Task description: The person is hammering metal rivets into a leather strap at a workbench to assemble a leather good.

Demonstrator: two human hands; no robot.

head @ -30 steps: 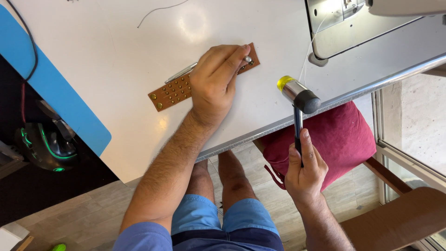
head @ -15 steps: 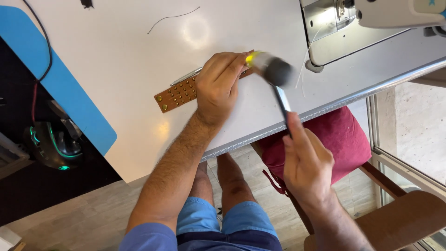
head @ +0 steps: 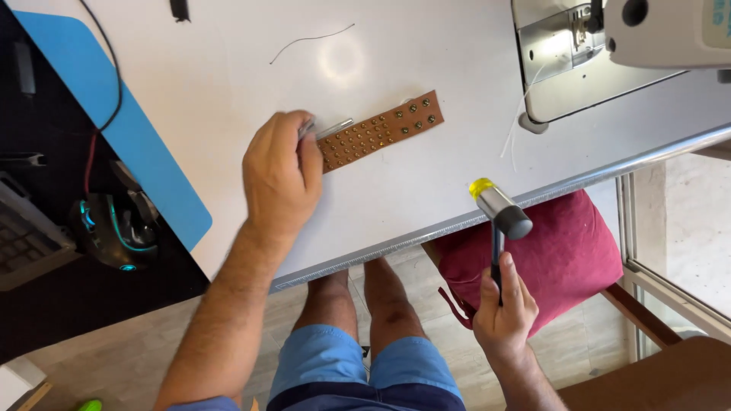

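The brown leather strip (head: pixel 381 131), studded with small rivets, lies flat on the white tabletop (head: pixel 228 84), now uncovered since the left hand (head: pixel 280 171) slid off it toward its left end, fingers pinched around a thin metal punch (head: pixel 329 128). The right hand (head: pixel 502 304), fingers wrapped around the handle, has drawn the yellow-faced mallet (head: pixel 499 209) back below the tabletop edge after the strike, so that rivet looks done.

Matt brown leather strap (head: pixel 381 131) with shiny metal rivets; glossy white tabletop (head: pixel 228 84).
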